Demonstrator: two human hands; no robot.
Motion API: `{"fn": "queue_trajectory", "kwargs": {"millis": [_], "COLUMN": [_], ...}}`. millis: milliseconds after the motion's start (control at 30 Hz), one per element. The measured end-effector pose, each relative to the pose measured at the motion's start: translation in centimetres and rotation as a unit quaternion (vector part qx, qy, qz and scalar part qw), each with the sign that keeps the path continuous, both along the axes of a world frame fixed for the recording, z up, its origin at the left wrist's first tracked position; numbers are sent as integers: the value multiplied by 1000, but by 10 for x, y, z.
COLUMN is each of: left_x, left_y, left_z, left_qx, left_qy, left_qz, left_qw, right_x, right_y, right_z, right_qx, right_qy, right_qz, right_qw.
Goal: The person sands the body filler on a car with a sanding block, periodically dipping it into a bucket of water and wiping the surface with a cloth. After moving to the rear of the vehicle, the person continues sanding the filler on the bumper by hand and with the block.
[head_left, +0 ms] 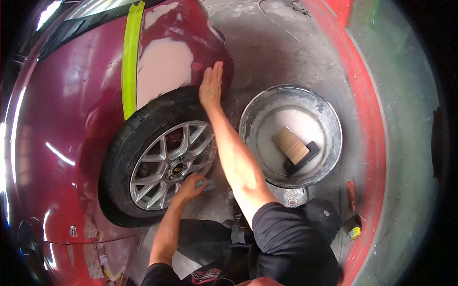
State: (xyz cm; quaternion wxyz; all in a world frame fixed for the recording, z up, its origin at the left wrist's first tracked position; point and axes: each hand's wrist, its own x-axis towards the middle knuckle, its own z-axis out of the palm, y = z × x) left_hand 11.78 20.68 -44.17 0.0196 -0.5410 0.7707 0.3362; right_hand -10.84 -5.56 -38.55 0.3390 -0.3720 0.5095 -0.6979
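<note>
My right hand (211, 86) is stretched out flat with straight fingers at the edge of the maroon car panel (210, 45), just above the tyre (117, 157). Its palm appears to lie along the panel. A pale filler patch (164, 64) covers the panel to the left of it. Lower down, my left hand (192, 187) is closed in front of the silver wheel rim (164, 155). From its fingers sticks out a small grey-blue piece (206, 185), whose kind I cannot make out.
Right of my right forearm stands a metal basin (338, 128) with cloudy water (305, 121), a wooden block (292, 145) and a black tool (312, 153). Yellow-green tape (130, 62) runs down the car. A tape measure (354, 232) and a red-handled item (351, 194) lie on the floor.
</note>
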Motion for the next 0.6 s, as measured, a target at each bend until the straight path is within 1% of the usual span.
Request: {"fn": "queue_trajectory", "kwargs": {"millis": [67,133,200,233,267,300,333,367,400,433,467,500,567,600], "left_x": [2,0,-4,-15,-24,-27,-28,-30,-39,-43,-45,-46,-48,-50], "left_y": [2,-8,-16,-20,-24,-26,-26,-27,-30,-32,-32,-33,-36,-38], "left_z": [-6,-14,-19,-10,-5,-7,-10,-12,1,5,7,10,11,11], "left_qx": [-12,-5,16,32,47,19,-8,-36,10,13,16,20,10,0], "left_qy": [13,12,3,-3,-8,10,29,49,40,44,45,43,55,62], "left_qz": [17,-14,-24,-18,-9,-26,-41,-55,-42,-40,-38,-37,-20,-17], "left_qw": [1000,1000,1000,999,999,999,999,997,998,998,998,998,998,998], "right_x": [17,32,29,23,9,-19,-40,-57,-71,-85,-101,-119,-144,-146], "right_y": [17,37,45,47,45,51,55,58,61,65,69,67,74,79], "right_z": [-7,-12,-13,-9,-3,24,40,47,40,35,35,22,23,23], "right_qx": [11,33,104,138,183,237,266,294,254,207,197,151,94,83], "right_qy": [-11,-34,-27,-18,60,63,150,236,364,483,571,633,702,702], "right_qz": [-14,-20,23,46,51,103,137,169,207,243,315,393,449,445], "right_qw": [1000,999,994,989,980,964,942,911,872,815,732,649,545,550]}}
